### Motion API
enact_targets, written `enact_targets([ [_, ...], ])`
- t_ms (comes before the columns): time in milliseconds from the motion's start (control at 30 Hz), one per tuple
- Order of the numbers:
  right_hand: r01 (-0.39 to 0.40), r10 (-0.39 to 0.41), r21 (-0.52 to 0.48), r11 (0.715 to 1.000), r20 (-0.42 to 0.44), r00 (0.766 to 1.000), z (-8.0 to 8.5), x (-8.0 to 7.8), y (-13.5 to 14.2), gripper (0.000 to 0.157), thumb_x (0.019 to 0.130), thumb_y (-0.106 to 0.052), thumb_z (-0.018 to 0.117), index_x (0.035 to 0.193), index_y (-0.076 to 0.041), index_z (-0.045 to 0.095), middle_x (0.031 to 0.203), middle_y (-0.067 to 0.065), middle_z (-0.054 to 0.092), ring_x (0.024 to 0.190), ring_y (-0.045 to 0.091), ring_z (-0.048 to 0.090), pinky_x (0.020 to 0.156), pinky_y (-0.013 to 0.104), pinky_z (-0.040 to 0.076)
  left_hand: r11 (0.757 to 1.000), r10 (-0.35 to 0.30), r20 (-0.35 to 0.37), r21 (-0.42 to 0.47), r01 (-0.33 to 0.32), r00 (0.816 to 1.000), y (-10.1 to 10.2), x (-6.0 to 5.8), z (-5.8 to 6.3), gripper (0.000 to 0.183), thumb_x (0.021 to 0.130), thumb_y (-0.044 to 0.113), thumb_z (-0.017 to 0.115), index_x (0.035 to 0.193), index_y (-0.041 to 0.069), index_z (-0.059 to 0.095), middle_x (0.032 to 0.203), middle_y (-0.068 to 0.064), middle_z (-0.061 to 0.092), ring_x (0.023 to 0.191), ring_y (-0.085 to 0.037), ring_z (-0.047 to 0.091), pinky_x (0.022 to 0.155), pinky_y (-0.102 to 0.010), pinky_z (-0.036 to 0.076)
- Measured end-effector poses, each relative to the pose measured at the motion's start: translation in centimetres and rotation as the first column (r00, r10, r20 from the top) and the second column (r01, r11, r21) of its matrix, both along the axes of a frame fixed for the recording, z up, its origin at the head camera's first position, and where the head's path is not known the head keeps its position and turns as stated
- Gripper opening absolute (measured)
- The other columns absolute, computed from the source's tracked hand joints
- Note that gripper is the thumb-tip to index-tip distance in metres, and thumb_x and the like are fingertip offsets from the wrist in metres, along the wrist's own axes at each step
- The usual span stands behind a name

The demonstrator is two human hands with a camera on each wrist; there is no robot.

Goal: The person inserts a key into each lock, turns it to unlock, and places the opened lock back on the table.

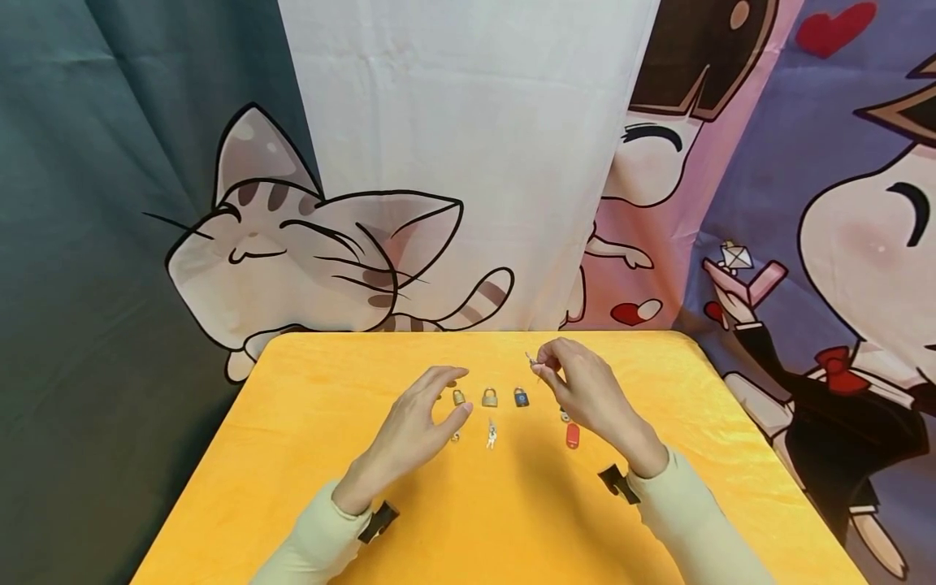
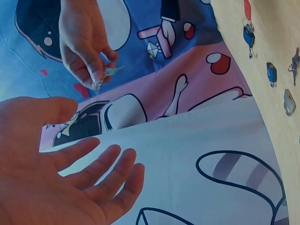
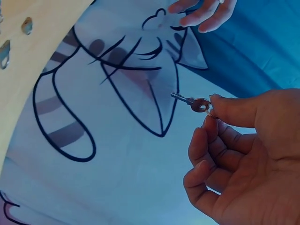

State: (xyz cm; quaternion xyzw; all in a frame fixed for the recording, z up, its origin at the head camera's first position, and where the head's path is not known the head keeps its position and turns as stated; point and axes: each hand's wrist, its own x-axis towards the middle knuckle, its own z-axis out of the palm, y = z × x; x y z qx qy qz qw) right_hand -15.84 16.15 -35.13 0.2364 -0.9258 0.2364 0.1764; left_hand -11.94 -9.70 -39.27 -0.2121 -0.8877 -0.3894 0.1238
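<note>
Learner: Grip check first: what does the right hand (image 1: 588, 394) have hold of?

Coach: A small key (image 3: 191, 101), by its ring (image 3: 210, 114), pinched between thumb and fingertip, with the blade sticking out free. In the head view it shows just beyond the blue padlock (image 1: 521, 398). It's lifted off the yellow table (image 1: 439, 520), though how high I can't tell.

Learner: And the left hand (image 1: 417, 422)?

Coach: Spread wide, thumb well apart from the fingers, nothing in it. It hangs left of the blue padlock, with the brass padlock (image 1: 459, 398) showing between thumb and fingers.

Learner: How would I handle the key well from there?

Coach: Held by the ring, it could swing, I'd judge. Let the free hand steady the blade, then shift the pinch onto the key's flat head, so it points where you aim.

Learner: Anything to mind underneath?

Coach: Yes, lift the wrists a little. The red tag (image 1: 573, 436) lies to the right of the blue padlock and nearer you; the loose keys (image 1: 491, 436) lie to its left, also nearer. A low hand could nudge either.
</note>
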Motion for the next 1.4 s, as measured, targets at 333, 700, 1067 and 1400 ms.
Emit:
enact_targets([
  [333,-0.119,0.112,-0.042,0.992,-0.138,0.984,1.1,1.8,-0.8,0.011,0.090,-0.016,0.071,0.093,-0.013,0.061,0.081,-0.004,0.058,0.072,0.008,0.050,0.061,0.023,0.043,0.997,-0.013,-0.042,0.069,0.016,0.999,0.5,-0.1,0.4,0.037,0.099,0.037,0.057,0.132,0.021,0.058,0.125,0.008,0.062,0.110,-0.015,0.062,0.085,-0.033,0.053],
  [700,-0.211,0.195,-0.058,0.976,-0.203,0.960,1.5,3.1,-1.5,0.015,0.087,-0.012,0.073,0.094,-0.013,0.060,0.081,-0.006,0.057,0.073,0.005,0.048,0.060,0.020,0.042,0.975,-0.065,-0.065,0.208,0.077,0.996,1.3,0.0,1.5,0.029,0.100,0.033,0.058,0.123,0.018,0.064,0.116,0.005,0.068,0.102,-0.008,0.064,0.082,-0.031,0.056],
  [1067,-0.273,0.249,-0.074,0.959,-0.237,0.939,1.4,3.6,-1.8,0.018,0.084,-0.010,0.075,0.093,-0.013,0.059,0.081,-0.007,0.058,0.076,0.007,0.053,0.064,0.022,0.046,0.948,-0.102,-0.052,0.297,0.113,0.993,2.0,0.1,2.3,0.022,0.099,0.030,0.059,0.114,0.018,0.069,0.108,0.007,0.071,0.099,-0.008,0.064,0.083,-0.027,0.055],
  [1400,-0.295,0.267,-0.078,0.952,-0.253,0.930,0.7,3.8,-2.2,0.019,0.083,-0.009,0.076,0.093,-0.013,0.060,0.082,-0.006,0.059,0.077,0.006,0.054,0.064,0.021,0.046,0.940,-0.138,-0.054,0.307,0.148,0.989,2.6,0.3,2.3,0.018,0.098,0.028,0.061,0.109,0.017,0.071,0.104,0.005,0.072,0.094,-0.008,0.065,0.081,-0.028,0.054],
])
